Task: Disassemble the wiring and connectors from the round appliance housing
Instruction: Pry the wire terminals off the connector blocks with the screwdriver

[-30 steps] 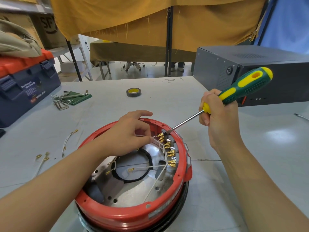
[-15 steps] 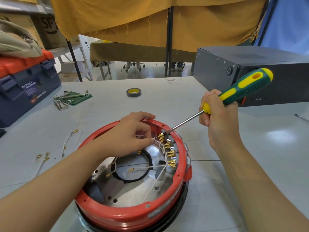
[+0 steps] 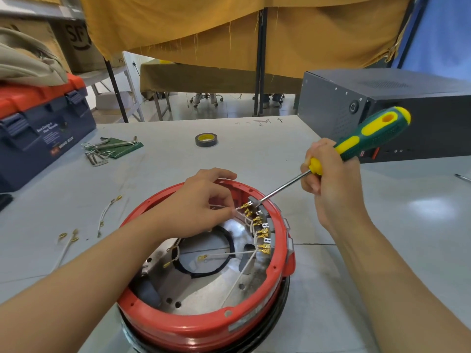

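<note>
Barely anything's shifted, left hand [image 3: 201, 205] still pinching a white wire [image 3: 238, 208] inside the red housing [image 3: 204, 324] on the desk [image 3: 356, 276], right hand [image 3: 328, 184] gripping the screwdriver [image 3: 367, 138] against the connectors [image 3: 260, 225].

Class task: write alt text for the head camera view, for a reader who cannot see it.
A right hand levers a screwdriver at brass connectors inside a red round housing, while the left hand pinches a white wire.
</note>
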